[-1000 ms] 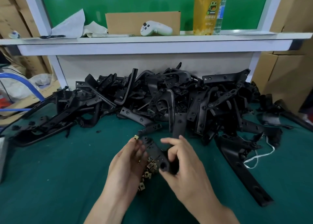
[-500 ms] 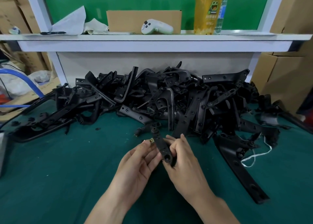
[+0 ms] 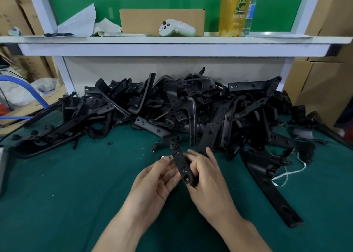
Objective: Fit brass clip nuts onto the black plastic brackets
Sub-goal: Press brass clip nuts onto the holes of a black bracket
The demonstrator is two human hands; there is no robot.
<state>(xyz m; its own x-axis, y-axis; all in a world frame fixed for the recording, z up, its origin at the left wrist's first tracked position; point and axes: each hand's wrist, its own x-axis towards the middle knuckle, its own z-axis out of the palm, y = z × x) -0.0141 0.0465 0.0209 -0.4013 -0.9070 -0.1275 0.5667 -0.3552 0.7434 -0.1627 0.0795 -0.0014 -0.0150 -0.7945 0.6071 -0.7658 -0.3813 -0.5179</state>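
Bracket (image 3: 182,166), black plastic: narrow, matte strip, round hole at the near end, knobbed far tip. Held over the green bench (image 3: 57,194), just in front of the pile of brackets (image 3: 191,114). Right hand (image 3: 208,179): grip closed round its near end. Left hand (image 3: 154,183): grip pinching a small brass clip nut (image 3: 170,157) at its left edge.

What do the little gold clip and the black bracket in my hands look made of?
The small gold-coloured clip looks like brass: shiny yellow metallic glint. The narrow black bracket seems moulded plastic: matte, with formed holes.
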